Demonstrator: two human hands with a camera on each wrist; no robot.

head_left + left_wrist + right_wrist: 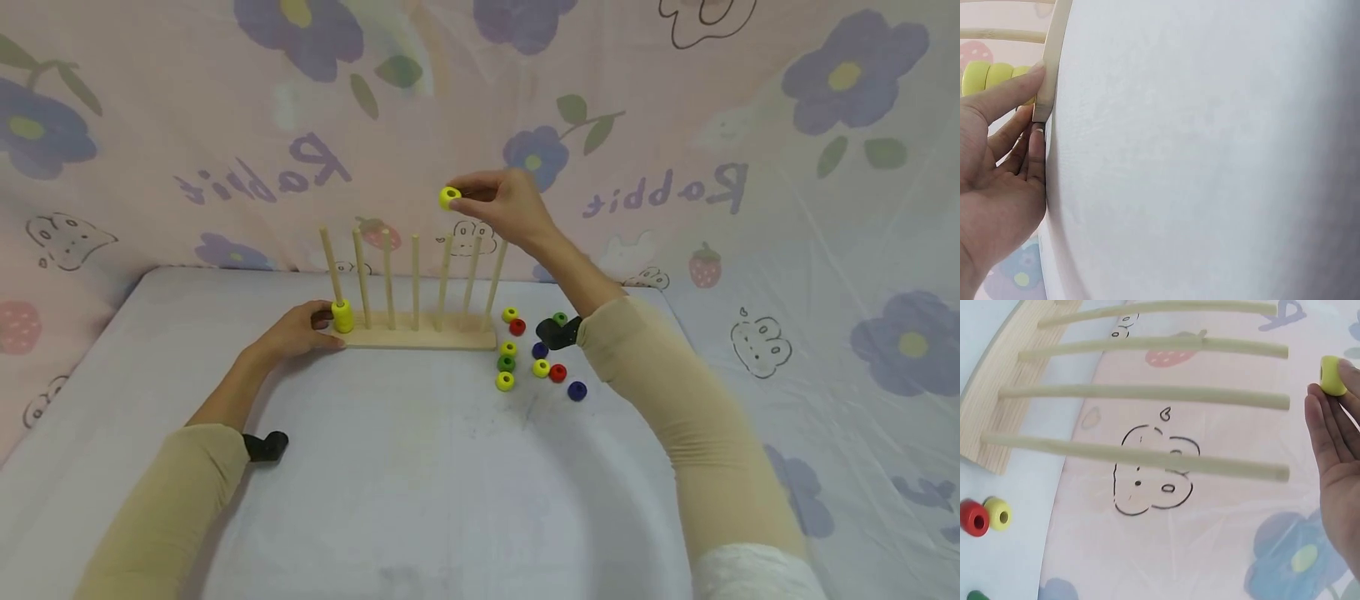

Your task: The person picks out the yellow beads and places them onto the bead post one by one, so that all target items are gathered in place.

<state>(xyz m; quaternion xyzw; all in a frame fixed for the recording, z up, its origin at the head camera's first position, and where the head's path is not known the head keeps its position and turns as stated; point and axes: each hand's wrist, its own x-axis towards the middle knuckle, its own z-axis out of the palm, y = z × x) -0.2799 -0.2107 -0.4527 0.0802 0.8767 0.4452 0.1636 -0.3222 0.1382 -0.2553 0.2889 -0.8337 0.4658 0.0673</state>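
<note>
A wooden peg rack point(420, 340) with a row of several upright pegs stands on the table. Yellow beads point(342, 317) are stacked on its leftmost peg. My left hand point(298, 330) grips the left end of the rack's base, thumb on the front edge point(1052, 75) and the other fingers round the end. Up above the pegs, toward the rack's right side, my right hand point(510, 207) pinches a yellow bead point(449, 198) between thumb and fingertips. In the right wrist view this bead point(1332, 376) is just beyond the peg tips, apart from them.
Loose beads lie right of the rack, among them a red bead point(558, 372), a green bead point(506, 363), a dark blue bead point(577, 391) and a yellow bead point(505, 382). A patterned cloth point(420, 125) hangs behind the white table point(405, 467).
</note>
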